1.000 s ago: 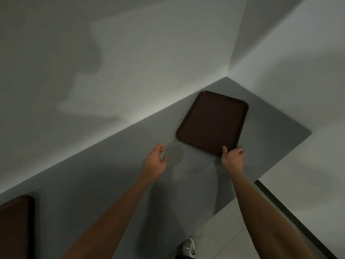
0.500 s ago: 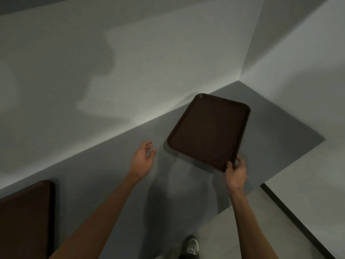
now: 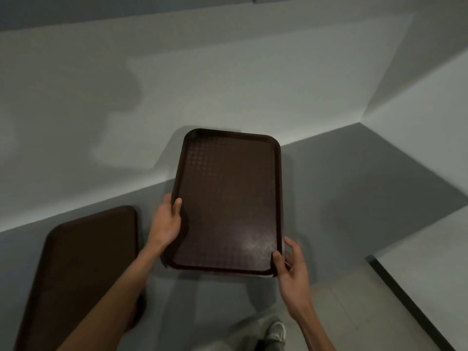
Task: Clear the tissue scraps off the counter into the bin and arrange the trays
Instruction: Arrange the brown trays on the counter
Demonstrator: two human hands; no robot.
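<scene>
Both hands grip one brown tray (image 3: 228, 198) by its opposite sides. The left hand (image 3: 166, 224) clasps the left long rim about midway, thumb lying on top of the rim and fingers curled underneath, the forearm reaching in from the lower left. The right hand (image 3: 291, 267) holds the near right corner, thumb pressed on the rim and the other fingers spread along the outer edge, wrist bent inward.

A grey worktop (image 3: 354, 186) runs along a pale wall (image 3: 228, 84) into a corner at the right; its surface looks matte and flat.

The held tray is rectangular with rounded corners, a raised lip and a fine waffle-textured floor, with some dull sheen near the right hand. Its long axis points away from the person toward the wall, and a shadow lies beneath its near short edge. A second brown tray (image 3: 83, 269) of the same shape lies flat on the worktop to the left, just beside the left arm, its long axis slanted slightly rightward.

Below, on the tiled floor (image 3: 354, 300), a grey shoe (image 3: 277, 330) shows.
</scene>
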